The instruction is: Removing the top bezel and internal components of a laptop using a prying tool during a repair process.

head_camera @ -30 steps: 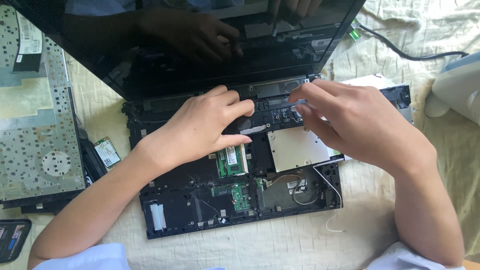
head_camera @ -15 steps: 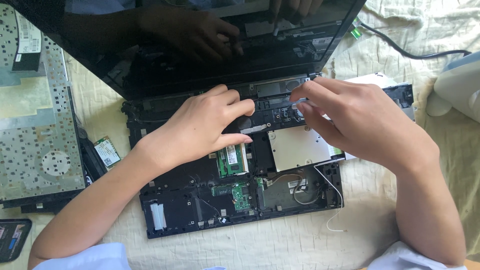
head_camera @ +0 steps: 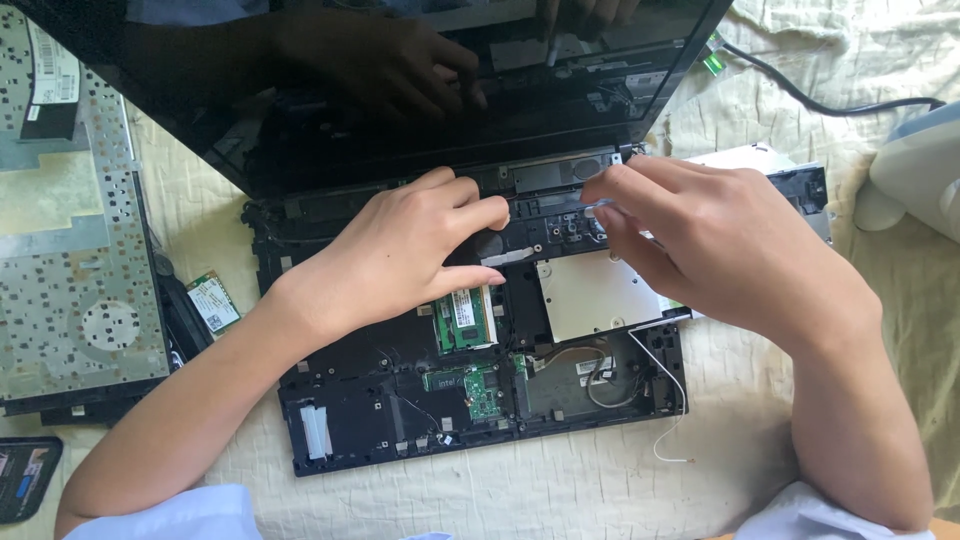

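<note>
Right-hand grip (head_camera: 700, 250) pinched shut on a small pale part (head_camera: 598, 205) near the hinge edge of the opened laptop base (head_camera: 400, 420), left hand (head_camera: 410, 260) flat beside, holding nothing; keyboard (head_camera: 70, 250) already off, boards still seated.

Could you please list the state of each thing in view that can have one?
Laptop: open, keyboard off, internals exposed.
Screen: dark, off.
Keyboard panel: removed, lying beside the laptop.
Memory module: seated in its slot.
Small green card: loose on the cloth.
White wire: loose, trailing off the chassis.
Left hand: resting on the chassis.
Right hand: pinching something small near the hinge.
</note>
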